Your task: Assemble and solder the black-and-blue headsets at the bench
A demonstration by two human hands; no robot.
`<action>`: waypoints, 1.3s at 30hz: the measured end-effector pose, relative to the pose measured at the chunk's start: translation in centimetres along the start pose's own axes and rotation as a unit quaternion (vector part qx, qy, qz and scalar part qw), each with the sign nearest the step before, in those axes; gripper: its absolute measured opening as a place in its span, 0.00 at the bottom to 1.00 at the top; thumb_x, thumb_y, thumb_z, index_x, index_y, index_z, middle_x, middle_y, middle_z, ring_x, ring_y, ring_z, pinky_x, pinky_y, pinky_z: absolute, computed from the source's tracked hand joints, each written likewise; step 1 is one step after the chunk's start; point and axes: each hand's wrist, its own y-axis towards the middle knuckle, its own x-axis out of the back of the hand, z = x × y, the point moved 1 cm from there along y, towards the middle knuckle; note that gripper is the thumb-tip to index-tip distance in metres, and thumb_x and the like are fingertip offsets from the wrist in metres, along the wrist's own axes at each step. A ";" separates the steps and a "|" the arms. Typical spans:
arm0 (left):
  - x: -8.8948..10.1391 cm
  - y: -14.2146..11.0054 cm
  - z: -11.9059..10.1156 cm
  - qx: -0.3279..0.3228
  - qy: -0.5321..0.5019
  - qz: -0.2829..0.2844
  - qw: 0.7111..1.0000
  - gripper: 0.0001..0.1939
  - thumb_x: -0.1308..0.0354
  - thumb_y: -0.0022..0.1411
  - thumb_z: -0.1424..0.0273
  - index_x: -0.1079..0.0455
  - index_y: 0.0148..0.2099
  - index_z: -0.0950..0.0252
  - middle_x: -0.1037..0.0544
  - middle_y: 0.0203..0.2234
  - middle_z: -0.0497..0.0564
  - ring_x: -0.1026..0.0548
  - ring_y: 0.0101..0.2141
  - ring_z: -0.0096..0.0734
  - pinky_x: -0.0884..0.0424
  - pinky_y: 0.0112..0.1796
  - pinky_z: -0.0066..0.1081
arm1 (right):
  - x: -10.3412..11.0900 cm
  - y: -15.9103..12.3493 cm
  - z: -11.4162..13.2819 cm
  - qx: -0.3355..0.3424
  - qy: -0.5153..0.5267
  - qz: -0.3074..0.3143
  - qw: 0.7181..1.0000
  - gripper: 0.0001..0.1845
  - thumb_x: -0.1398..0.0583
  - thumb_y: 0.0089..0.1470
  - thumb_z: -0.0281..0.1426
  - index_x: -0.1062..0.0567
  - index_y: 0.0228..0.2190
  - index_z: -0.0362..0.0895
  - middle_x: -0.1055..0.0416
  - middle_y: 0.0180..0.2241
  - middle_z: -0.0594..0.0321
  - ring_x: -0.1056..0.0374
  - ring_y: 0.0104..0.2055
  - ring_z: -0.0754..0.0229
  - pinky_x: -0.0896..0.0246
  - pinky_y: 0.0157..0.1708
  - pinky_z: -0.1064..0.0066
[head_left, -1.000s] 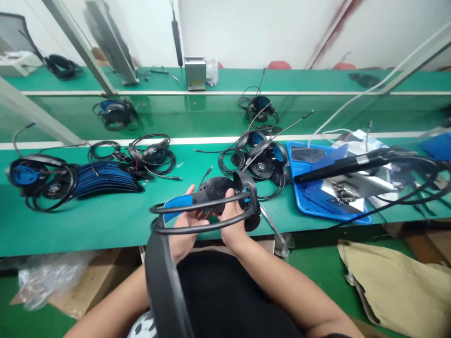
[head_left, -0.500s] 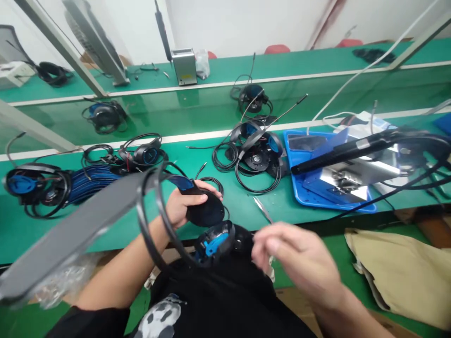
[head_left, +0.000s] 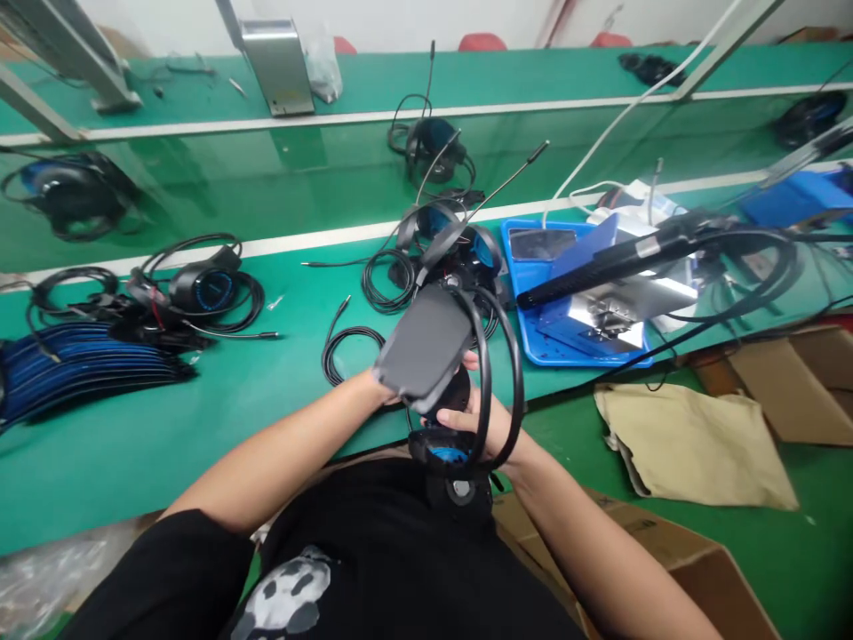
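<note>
A headset (head_left: 448, 444) hangs close against my black shirt, its blue inner part showing in one ear cup. Its grey headband (head_left: 426, 342) and two black curved tubes rise toward the camera, covering much of both hands. My right hand (head_left: 490, 425) is closed on a round black ear cup part (head_left: 454, 396), thumb lying across its face. From the left, my left hand (head_left: 385, 388) reaches behind the headband; its fingers are hidden, so its grip does not show. A coiled black cable (head_left: 353, 351) rests on the bench beyond my left wrist.
On the green bench (head_left: 280, 418) lie a stack of blue-edged black strips (head_left: 86, 373) and headset parts (head_left: 206, 289). Further headsets (head_left: 459, 240) stand ahead. A blue tray (head_left: 579, 356) holds metal pieces. Brown paper (head_left: 693, 444) and cardboard boxes (head_left: 800, 382) are low on the right.
My right hand has moved in from the right to the ear cup part. The headband has swung right and now hides my left hand's fingers. The whole view has shifted.
</note>
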 end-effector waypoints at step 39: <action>0.3 0.8 1.8 0.137 -0.227 -0.069 0.962 0.19 0.24 0.50 0.65 0.24 0.40 0.70 0.17 0.31 0.54 0.19 0.30 0.37 0.23 0.37 0.35 | 3.2 4.8 5.8 0.208 -0.153 -0.095 0.961 0.07 0.37 0.61 0.31 0.18 0.40 0.47 0.20 0.30 0.64 0.27 0.24 0.62 0.27 0.22 0.71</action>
